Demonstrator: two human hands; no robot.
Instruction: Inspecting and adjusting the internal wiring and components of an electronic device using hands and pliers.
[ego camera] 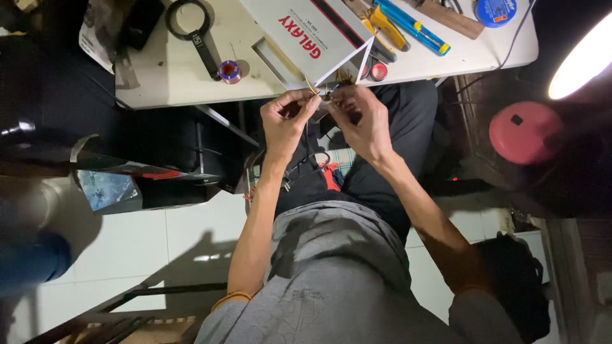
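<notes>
Left hand: the left hand [288, 118] is raised just off the near edge of the bench [172, 76], fingers curled in tight, thumb and forefinger pinched on a thin yellowish wire end [311, 88] that sticks up from the fingertips.
Right hand: the right hand [360, 118] sits just beside the left, fingers bent and closed round a small dark part [327, 97]; the part is too small and shaded to name more exactly.
Meeting point: both sets of fingertips come together at the bench's near edge, under the corner of the white carton.
White carton: a flat white carton [306, 28] with red lettering and one flap open lies on the bench, its near corner reaching over the hands.
Magnifier: a black-framed magnifying glass [191, 28] lies towards the bench's left part, handle pointing to the near edge.
Small spools: a red and blue spool [229, 70] stands near the magnifier's handle; a small red roll [378, 71] sits at the near edge, right of the carton.
Tools: a blue and yellow soldering iron [414, 27] and yellow-handled pliers [386, 25] lie right of the carton; a blue reel [496, 11] is at the far right corner.
Lap: red and black leads [322, 169] hang over the person's dark trousers.
Surroundings: a pink round stool [524, 132] stands on the right, and a lit lamp [583, 57] shines from the upper right.
</notes>
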